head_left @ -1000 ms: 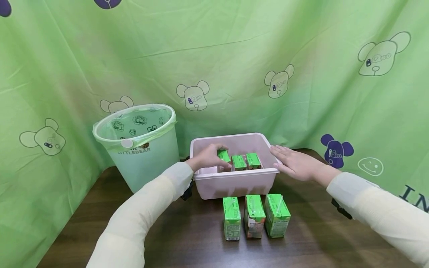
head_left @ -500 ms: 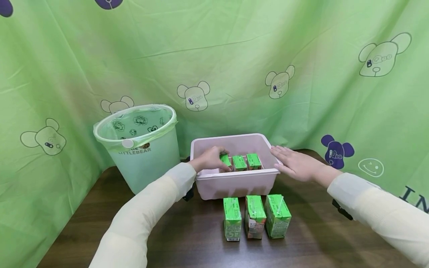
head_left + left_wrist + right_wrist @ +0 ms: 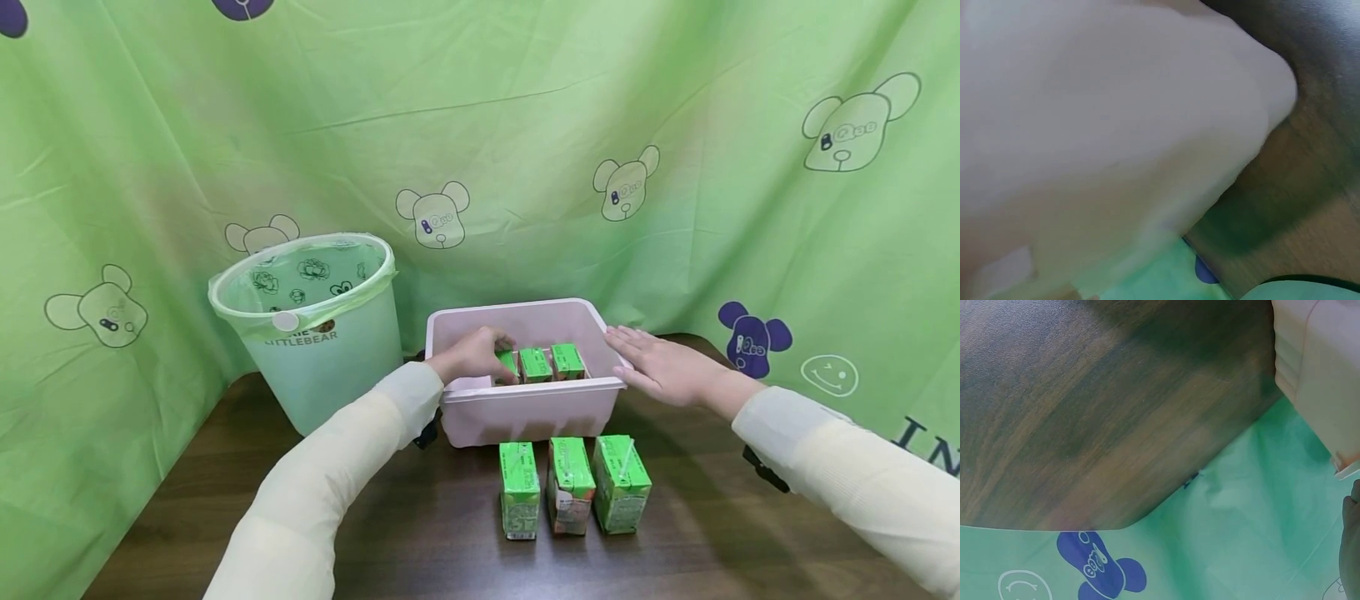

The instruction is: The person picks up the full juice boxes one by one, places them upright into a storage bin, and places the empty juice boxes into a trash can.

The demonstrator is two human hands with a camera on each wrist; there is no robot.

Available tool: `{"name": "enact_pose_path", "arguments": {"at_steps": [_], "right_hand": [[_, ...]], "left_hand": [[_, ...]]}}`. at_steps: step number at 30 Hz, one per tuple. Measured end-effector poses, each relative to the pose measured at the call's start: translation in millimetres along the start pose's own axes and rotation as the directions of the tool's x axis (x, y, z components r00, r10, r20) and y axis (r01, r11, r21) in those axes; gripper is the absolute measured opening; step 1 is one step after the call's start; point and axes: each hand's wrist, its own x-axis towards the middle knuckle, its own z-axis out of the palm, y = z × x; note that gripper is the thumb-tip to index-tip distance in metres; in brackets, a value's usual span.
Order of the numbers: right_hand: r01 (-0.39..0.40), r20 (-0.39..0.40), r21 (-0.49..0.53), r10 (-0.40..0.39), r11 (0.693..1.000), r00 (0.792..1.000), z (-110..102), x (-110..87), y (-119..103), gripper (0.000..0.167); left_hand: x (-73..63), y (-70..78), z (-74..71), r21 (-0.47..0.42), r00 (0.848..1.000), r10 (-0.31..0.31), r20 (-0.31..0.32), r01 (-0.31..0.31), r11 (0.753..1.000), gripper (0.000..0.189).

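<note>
In the head view, a pale pink plastic bin [image 3: 528,419] holds a row of three green-topped juice boxes. My left hand [image 3: 474,355] reaches over its front left and grips the leftmost juice box [image 3: 507,362], thumb in front and fingers behind. That box stands close beside the middle one [image 3: 536,365]; the third [image 3: 567,361] is at the right. My right hand [image 3: 667,367] lies with straight fingers against the bin's right rim. At the edge of the right wrist view, part of the right hand [image 3: 1352,540] shows by the bin [image 3: 1325,375]. A sleeve [image 3: 1116,112] fills most of the left wrist view.
Three more juice boxes [image 3: 571,487] stand in a row on the dark wooden table [image 3: 420,533], in front of the bin. To the left is a mint-green trash can [image 3: 341,379] with a liner over its rim. A green printed curtain [image 3: 525,100] hangs behind.
My left hand has shifted slightly right with the leftmost juice box, bringing it closer to the middle one. The right hand stays at the bin's rim.
</note>
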Motion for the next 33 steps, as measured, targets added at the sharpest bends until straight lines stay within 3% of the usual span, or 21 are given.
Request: {"name": "enact_pose_path", "arguments": {"at_steps": [6, 19, 26, 33], "right_hand": [[0.018, -0.012, 0.0, -0.018, 1.0, 1.0, 0.3, 3.8, -0.4, 0.058], [-0.014, 0.016, 0.022, 0.014, 1.0, 1.0, 0.9, 5.5, -1.9, 0.061], [-0.064, 0.008, 0.082, 0.064, 0.995, 0.998, -1.3, 3.1, -0.5, 0.063], [-0.097, 0.002, 0.117, 0.098, 0.988, 0.995, -2.8, -1.1, -2.1, 0.066]], "left_hand": [[-0.1, 0.4, -8.2, -0.112, 1.0, -0.006, 0.007, 0.007, 0.994, 0.065], [-18.0, 6.8, -22.5, -0.147, 1.0, 0.023, -0.007, -0.023, 0.989, 0.07], [-33.9, 16.0, -39.1, -0.177, 0.997, 0.053, -0.053, -0.062, 0.982, 0.065], [-53.0, 19.2, -55.4, -0.138, 0.989, 0.052, -0.137, -0.071, 0.988, 0.06]]}}
